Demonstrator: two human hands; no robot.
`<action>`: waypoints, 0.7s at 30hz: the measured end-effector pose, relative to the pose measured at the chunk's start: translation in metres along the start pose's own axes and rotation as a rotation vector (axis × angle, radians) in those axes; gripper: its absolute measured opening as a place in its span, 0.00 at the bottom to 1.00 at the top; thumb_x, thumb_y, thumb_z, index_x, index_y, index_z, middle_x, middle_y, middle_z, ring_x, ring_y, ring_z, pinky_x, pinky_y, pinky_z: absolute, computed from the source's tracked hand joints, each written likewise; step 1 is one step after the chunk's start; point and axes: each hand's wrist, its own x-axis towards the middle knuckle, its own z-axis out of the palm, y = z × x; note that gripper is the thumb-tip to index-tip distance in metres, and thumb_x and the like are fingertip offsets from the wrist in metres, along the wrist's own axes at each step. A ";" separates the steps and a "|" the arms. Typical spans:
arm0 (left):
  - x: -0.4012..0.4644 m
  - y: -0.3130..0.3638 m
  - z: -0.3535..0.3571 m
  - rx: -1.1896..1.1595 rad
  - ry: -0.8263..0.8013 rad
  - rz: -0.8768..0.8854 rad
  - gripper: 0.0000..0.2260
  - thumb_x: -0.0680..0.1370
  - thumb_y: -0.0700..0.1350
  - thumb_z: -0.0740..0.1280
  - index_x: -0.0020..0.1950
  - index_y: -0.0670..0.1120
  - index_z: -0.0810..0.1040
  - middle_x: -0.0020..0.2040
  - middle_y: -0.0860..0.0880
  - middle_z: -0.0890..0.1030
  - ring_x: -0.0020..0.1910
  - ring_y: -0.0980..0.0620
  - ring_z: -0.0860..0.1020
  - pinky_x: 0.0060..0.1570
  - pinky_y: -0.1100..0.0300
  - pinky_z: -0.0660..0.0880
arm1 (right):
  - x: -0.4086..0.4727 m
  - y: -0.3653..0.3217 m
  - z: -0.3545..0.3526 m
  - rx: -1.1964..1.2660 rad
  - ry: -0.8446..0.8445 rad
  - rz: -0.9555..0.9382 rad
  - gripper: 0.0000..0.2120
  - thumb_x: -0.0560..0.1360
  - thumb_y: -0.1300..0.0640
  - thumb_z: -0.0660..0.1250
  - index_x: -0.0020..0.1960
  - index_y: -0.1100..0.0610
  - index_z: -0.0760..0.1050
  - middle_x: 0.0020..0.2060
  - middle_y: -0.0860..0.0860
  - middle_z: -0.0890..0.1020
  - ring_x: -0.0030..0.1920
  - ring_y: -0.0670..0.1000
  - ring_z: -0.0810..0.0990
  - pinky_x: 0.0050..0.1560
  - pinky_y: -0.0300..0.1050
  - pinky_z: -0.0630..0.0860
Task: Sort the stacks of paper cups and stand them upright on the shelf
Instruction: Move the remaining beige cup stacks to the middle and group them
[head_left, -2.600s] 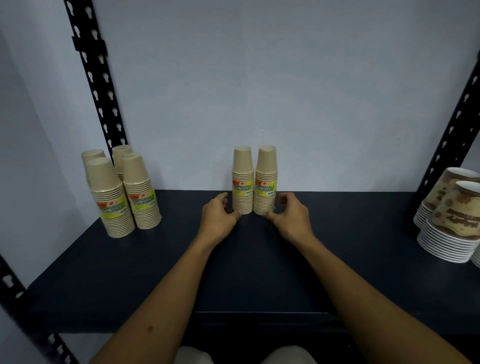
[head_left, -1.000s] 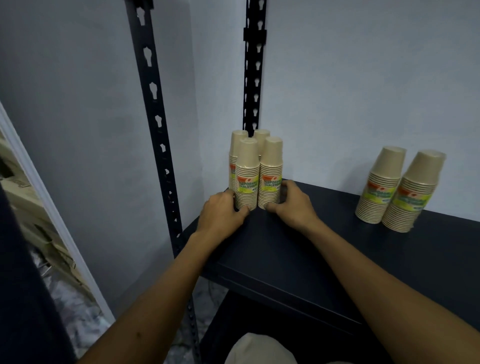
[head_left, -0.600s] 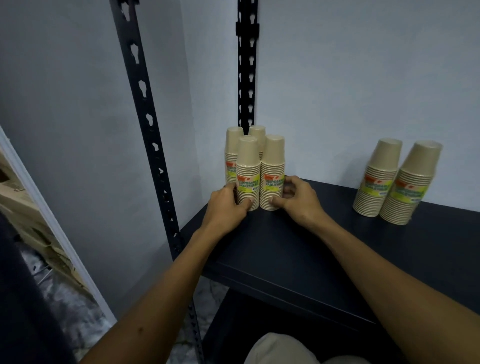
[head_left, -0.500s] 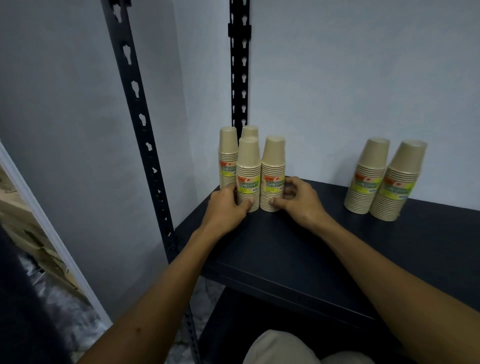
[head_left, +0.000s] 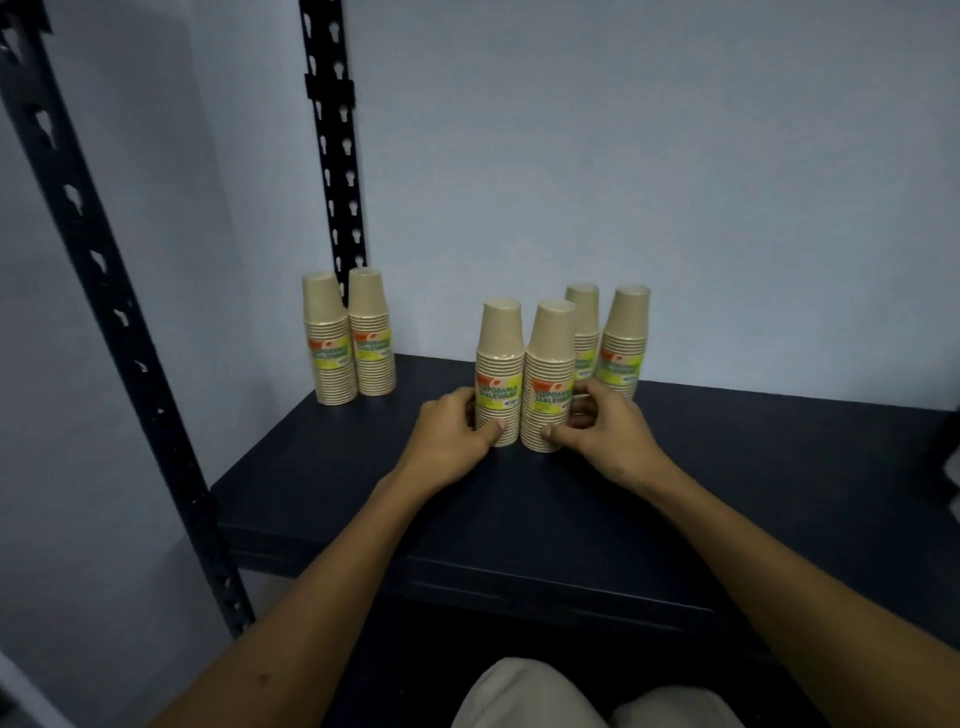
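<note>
On the dark shelf (head_left: 322, 483), two cup stacks (head_left: 348, 345) stand upright, bases up, at the far left corner, the left hand (head_left: 457, 434) grips one stack (head_left: 500, 374), the right hand (head_left: 605, 431) grips its neighbour (head_left: 549, 379), and two more stacks (head_left: 621, 338) stand just behind.

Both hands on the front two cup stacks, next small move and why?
Probably slide the front pair straight back against the rear pair. The left hand and right hand flank their bases, both stand upright, and bare shelf still separates the rows.
</note>
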 end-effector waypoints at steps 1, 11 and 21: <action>0.001 0.005 0.007 -0.012 -0.011 0.007 0.18 0.75 0.47 0.71 0.64 0.45 0.76 0.57 0.50 0.82 0.55 0.54 0.80 0.54 0.63 0.75 | -0.004 0.003 -0.008 -0.020 0.021 0.000 0.22 0.69 0.59 0.77 0.59 0.52 0.73 0.46 0.41 0.81 0.45 0.39 0.81 0.41 0.28 0.76; 0.011 0.039 0.051 -0.054 -0.130 0.060 0.18 0.75 0.46 0.71 0.64 0.46 0.76 0.57 0.51 0.82 0.50 0.60 0.78 0.52 0.68 0.72 | -0.029 0.027 -0.055 -0.071 0.172 0.051 0.22 0.67 0.57 0.79 0.57 0.53 0.74 0.46 0.43 0.82 0.46 0.41 0.81 0.43 0.31 0.77; 0.019 0.037 0.061 -0.098 -0.162 0.060 0.21 0.77 0.44 0.69 0.69 0.44 0.70 0.63 0.48 0.79 0.61 0.52 0.77 0.57 0.64 0.72 | -0.022 0.033 -0.059 -0.092 0.222 0.066 0.23 0.68 0.55 0.79 0.60 0.53 0.74 0.47 0.44 0.81 0.47 0.42 0.81 0.47 0.37 0.78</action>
